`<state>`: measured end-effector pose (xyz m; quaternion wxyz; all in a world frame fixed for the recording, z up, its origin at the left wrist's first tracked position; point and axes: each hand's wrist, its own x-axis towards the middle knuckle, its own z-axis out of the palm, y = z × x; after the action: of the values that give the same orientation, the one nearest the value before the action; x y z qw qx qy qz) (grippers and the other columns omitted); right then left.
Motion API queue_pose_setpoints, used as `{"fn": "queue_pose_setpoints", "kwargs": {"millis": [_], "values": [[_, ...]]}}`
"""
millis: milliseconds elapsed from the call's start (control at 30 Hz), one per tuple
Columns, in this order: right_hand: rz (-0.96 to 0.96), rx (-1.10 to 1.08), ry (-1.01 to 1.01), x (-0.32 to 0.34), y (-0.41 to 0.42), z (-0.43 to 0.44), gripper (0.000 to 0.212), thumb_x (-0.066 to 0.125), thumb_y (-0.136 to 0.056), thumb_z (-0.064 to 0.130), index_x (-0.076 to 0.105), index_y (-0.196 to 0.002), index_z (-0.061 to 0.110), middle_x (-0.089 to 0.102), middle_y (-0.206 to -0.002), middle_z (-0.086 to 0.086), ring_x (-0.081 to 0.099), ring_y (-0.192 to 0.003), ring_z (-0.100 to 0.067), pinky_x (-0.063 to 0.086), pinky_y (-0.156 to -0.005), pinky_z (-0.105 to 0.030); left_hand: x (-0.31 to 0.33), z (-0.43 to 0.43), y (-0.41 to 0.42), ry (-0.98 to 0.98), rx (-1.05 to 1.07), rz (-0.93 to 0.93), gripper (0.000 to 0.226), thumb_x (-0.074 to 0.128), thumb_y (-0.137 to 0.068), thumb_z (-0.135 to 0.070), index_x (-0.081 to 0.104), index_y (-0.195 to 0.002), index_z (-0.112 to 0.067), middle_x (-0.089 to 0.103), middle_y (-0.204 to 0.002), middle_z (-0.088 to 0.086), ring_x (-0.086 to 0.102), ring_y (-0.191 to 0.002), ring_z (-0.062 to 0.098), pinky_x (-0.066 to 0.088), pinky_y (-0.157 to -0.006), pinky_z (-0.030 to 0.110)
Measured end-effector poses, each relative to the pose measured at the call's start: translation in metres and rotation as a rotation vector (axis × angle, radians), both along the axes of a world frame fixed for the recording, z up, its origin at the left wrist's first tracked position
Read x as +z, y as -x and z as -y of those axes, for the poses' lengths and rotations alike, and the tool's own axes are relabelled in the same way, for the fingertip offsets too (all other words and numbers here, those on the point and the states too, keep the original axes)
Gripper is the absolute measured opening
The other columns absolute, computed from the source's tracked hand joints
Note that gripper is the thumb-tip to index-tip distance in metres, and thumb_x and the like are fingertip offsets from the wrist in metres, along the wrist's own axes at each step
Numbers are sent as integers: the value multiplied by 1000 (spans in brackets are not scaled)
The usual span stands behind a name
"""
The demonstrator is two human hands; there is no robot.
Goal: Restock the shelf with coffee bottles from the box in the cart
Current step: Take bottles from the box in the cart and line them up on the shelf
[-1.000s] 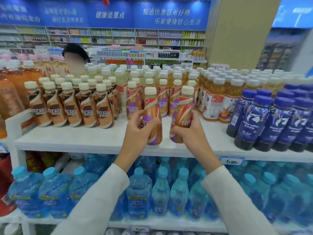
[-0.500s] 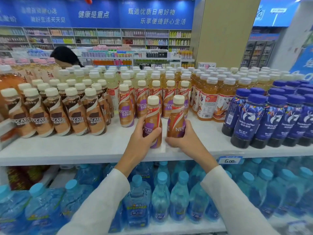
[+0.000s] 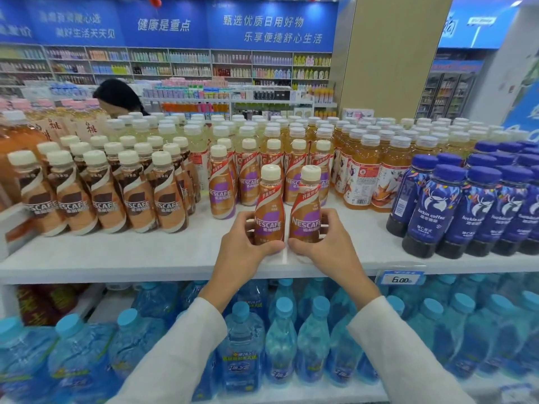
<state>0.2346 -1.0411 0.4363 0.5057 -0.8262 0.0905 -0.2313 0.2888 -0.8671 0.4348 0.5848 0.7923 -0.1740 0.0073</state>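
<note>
Two Nescafe coffee bottles with cream caps and purple-and-red labels stand upright side by side on the white shelf (image 3: 116, 255). My left hand (image 3: 245, 246) grips the left bottle (image 3: 269, 211) low on its body. My right hand (image 3: 326, 243) grips the right bottle (image 3: 306, 211) the same way. Both bottles sit in front of a row of like purple-label bottles (image 3: 221, 188). The box and the cart are out of view.
Brown-label Nescafe bottles (image 3: 102, 199) fill the shelf's left part, orange tea bottles (image 3: 361, 176) the back right, dark blue coffee bottles (image 3: 455, 211) the far right. Blue water bottles (image 3: 280, 345) fill the lower shelf. A price tag (image 3: 401, 278) hangs on the shelf edge. A person's head (image 3: 119, 97) shows beyond the shelf.
Both hands have moved the two bottles down and forward from the air onto the shelf, and now the bottles stand upright with their labels facing me.
</note>
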Motion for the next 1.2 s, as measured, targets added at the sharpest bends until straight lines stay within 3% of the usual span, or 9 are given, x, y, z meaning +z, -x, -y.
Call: {"fn": "queue_pose_setpoints", "kwargs": {"millis": [67, 233, 433, 533, 633, 833, 900, 1033, 1200], "values": [[-2, 8, 12, -1, 3, 0, 71, 92, -67, 38, 46, -122, 31, 57, -111, 20, 60, -101, 1, 48, -74, -12, 1, 0, 2, -20, 12, 12, 71, 88, -74, -33, 46, -131, -29, 64, -129, -5, 63, -109, 10, 50, -83, 15], [26, -4, -61, -1, 17, -1, 66, 89, -72, 40, 47, -123, 34, 58, -112, 22, 61, -97, 3, 49, -72, -11, 0, 1, 6, -51, 47, 38, 76, 86, -76, -39, 44, -139, -28, 63, -135, -3, 63, -113, 14, 54, -94, 28], [74, -11, -59, -8, 20, -4, 56, 85, -80, 31, 55, -127, 30, 62, -110, 21, 64, -98, 0, 50, -73, -8, 0, 0, 7, -25, 37, 34, 75, 86, -77, -38, 46, -139, -28, 63, -134, -4, 63, -111, 11, 53, -91, 22], [74, -3, -52, -8, 17, -4, 55, 84, -81, 30, 55, -127, 30, 60, -109, 23, 61, -95, 5, 48, -71, -3, -4, 2, 7, -28, 66, 61, 73, 84, -78, -40, 47, -140, -28, 63, -133, -6, 60, -106, 7, 47, -80, 9], [61, 9, -36, -8, 10, -7, 56, 84, -81, 31, 54, -128, 31, 59, -107, 24, 61, -92, 6, 47, -69, -1, -6, 2, 3, -40, 112, 67, 74, 84, -79, -39, 48, -142, -25, 61, -130, -7, 61, -108, 11, 46, -78, 12], [53, 44, -18, -1, -20, -17, 55, 85, -79, 30, 56, -126, 27, 62, -111, 17, 61, -93, 5, 48, -74, -7, -5, -2, -22, -84, 218, 128, 72, 87, -76, -35, 55, -139, -22, 54, -131, 4, 61, -113, 21, 54, -99, 38], [50, 60, -11, 1, -35, -20, 54, 84, -80, 29, 55, -126, 28, 62, -112, 17, 61, -97, 2, 48, -81, -10, -1, 1, -31, -85, 244, 160, 64, 85, -78, -30, 58, -136, -20, 57, -130, 2, 58, -116, 21, 49, -100, 32], [52, 53, -5, 0, -62, -20, 55, 81, -83, 28, 55, -132, 23, 65, -124, 9, 63, -111, -11, 54, -99, -33, 3, 12, -49, -44, 341, 108, 60, 86, -78, -27, 55, -128, -15, 62, -127, 3, 60, -116, 22, 49, -95, 31], [43, 31, -34, -4, -83, -16, 58, 80, -84, 30, 54, -135, 23, 65, -130, 6, 63, -115, -14, 54, -102, -39, 2, 22, -56, 22, 414, 50, 53, 85, -79, -26, 49, -117, -17, 61, -124, 6, 60, -111, 21, 46, -86, 25]]}}
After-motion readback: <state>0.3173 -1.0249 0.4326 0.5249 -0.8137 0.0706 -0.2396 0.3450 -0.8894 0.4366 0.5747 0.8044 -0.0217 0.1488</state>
